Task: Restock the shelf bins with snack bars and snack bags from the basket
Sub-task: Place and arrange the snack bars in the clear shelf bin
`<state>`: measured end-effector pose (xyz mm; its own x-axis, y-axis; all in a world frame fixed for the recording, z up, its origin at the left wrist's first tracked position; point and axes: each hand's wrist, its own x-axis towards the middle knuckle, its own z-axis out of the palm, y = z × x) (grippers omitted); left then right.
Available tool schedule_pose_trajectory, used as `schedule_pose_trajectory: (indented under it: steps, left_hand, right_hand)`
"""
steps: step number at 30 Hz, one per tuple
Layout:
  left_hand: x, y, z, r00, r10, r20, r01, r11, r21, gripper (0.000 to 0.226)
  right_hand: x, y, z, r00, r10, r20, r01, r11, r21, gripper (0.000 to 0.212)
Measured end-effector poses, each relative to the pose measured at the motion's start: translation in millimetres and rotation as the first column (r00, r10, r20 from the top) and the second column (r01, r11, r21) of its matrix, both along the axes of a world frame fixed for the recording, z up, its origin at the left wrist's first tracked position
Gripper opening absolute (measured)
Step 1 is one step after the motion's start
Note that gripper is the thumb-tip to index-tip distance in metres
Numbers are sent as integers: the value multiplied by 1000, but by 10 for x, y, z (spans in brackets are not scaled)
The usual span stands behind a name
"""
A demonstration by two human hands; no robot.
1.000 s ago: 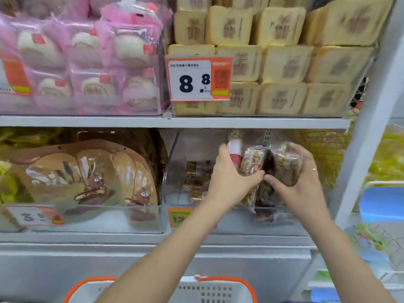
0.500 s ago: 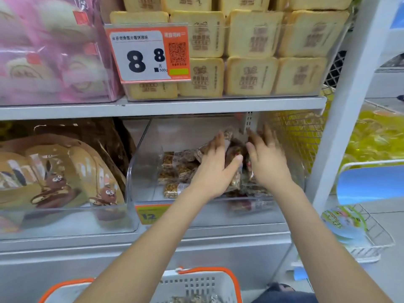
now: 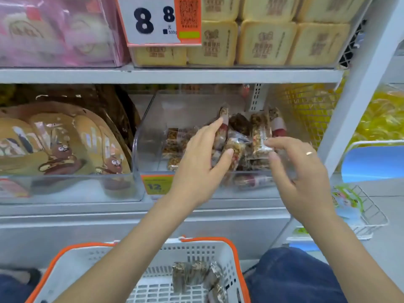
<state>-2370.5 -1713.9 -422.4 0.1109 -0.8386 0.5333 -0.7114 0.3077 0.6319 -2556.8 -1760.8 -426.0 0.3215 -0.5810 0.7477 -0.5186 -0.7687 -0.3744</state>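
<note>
Two hands are at the front of the clear bin (image 3: 150, 136) on the lower shelf, and your fingers are loose on both. Your left hand (image 3: 196, 169) has its fingers (image 3: 215, 125) stretched forward, the fingertips touching the wrapped snack bars (image 3: 240, 136) heaped in the right half of the bin, the thumb just beside one bar; it grips nothing. Your right hand (image 3: 306, 178), a ring on one finger, is spread and relaxed, its fingertips just beside the clear wrapper of an upright bar; whether they touch it you cannot tell from this view. The bars stand and lean between your two hands, with a few more lying flat toward the bin's left side. An orange price tag (image 3: 156, 184) sits on the bin's front edge. To the left is a bin of brown snack bags (image 3: 56, 145) with cartoon figures. Above, the upper shelf carries yellow packs (image 3: 266, 42) and pink packs (image 3: 54, 31). Below your forearms, the white basket (image 3: 87, 265) with its orange rim holds a few more wrapped bars (image 3: 196, 274).
</note>
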Motion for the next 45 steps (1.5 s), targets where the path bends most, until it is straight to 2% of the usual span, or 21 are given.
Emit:
schedule_pose_trajectory:
  steps: [2, 4, 6, 8, 10, 11, 13, 14, 16, 19, 22, 23, 26, 28, 29, 31, 33, 35, 39, 42, 45]
  left_hand:
    - [91, 366, -273, 998, 40, 54, -33, 992, -125, 37]
    - [204, 700, -719, 992, 58, 112, -48, 995, -87, 25]
    - [346, 979, -1269, 991, 42, 123, -55, 993, 103, 22]
    - [476, 1209, -1831, 992, 16, 129, -65, 922, 383, 26]
    - [586, 1383, -2294, 985, 11, 170, -119, 758, 641, 33]
    - [625, 1436, -2482, 979, 5, 203, -151, 683, 714, 37]
    - [660, 1458, -2741, 972, 0, 236, -187, 610, 770, 45]
    - [653, 1429, -2828, 973, 17, 231, -194, 603, 774, 49]
    - [613, 1316, -2989, 981, 100, 169, -196, 569, 798, 60]
    - [520, 1064, -3285, 966, 255, 45, -164, 469, 868, 64]
    - [367, 884, -3559, 933, 358, -36, -151, 481, 863, 57]
    - [314, 853, -3607, 924, 380, -51, -147, 475, 868, 59]
    - [202, 885, -3799, 956, 288, 52, -198, 502, 842, 67]
    - [184, 949, -3887, 967, 206, 147, -237, 533, 812, 61]
    - [168, 974, -3900, 968, 208, 143, -234, 528, 817, 58]
    - [92, 999, -3913, 972, 234, 27, -148, 515, 844, 57]
    - [6, 982, -3935, 969, 240, -67, -76, 540, 838, 57]
    - [-55, 911, -3916, 985, 172, -8, -89, 551, 830, 61]
    - [-38, 792, -3870, 991, 126, -41, -32, 525, 850, 63]
    - [5, 822, -3861, 999, 46, -23, -3, 500, 866, 56]
    - [28, 804, -3851, 994, -98, 57, -8, 448, 894, 57]
  right_hand:
    - [41, 282, -175, 999, 35, -2, -35, 994, -105, 22]
    - [179, 555, -495, 983, 131, -130, -141, 987, -75, 23]
    - [383, 760, -973, 886, 274, -374, -282, 959, 34, 18]
    - [578, 896, -1539, 681, 400, -613, -331, 915, 229, 13]
    - [688, 948, -2093, 474, 484, -736, -148, 867, 475, 41]
    - [692, 937, -2350, 385, 501, -775, -32, 846, 531, 58]
    - [726, 898, -2654, 199, 467, -862, 125, 860, 495, 75]
    - [745, 877, -2760, 148, 439, -886, 161, 874, 459, 75]
    - [776, 879, -2934, 117, 404, -907, 246, 873, 421, 71]
    - [836, 931, -3088, 150, 386, -910, 316, 854, 414, 62]
    - [836, 968, -3219, 347, 267, -899, 319, 868, 381, 73]
    - [802, 982, -3278, 382, 258, -887, 323, 862, 390, 75]
    - [664, 1074, -3376, 481, 176, -859, 331, 871, 364, 71]
    - [611, 1142, -3429, 537, 156, -829, 338, 861, 381, 77]
    - [606, 1150, -3446, 575, 147, -805, 354, 842, 407, 81]
    - [623, 1138, -3460, 662, 107, -741, 422, 765, 487, 85]
    - [636, 1135, -3488, 740, 115, -662, 463, 626, 627, 79]
    - [627, 1173, -3535, 827, 154, -540, 423, 461, 780, 78]
    - [601, 1303, -3540, 909, 151, -389, 352, 222, 909, 104]
    - [604, 1382, -3534, 925, 124, -358, 331, 198, 923, 111]
    - [612, 1474, -3494, 959, 9, -284, 279, 146, 949, 106]
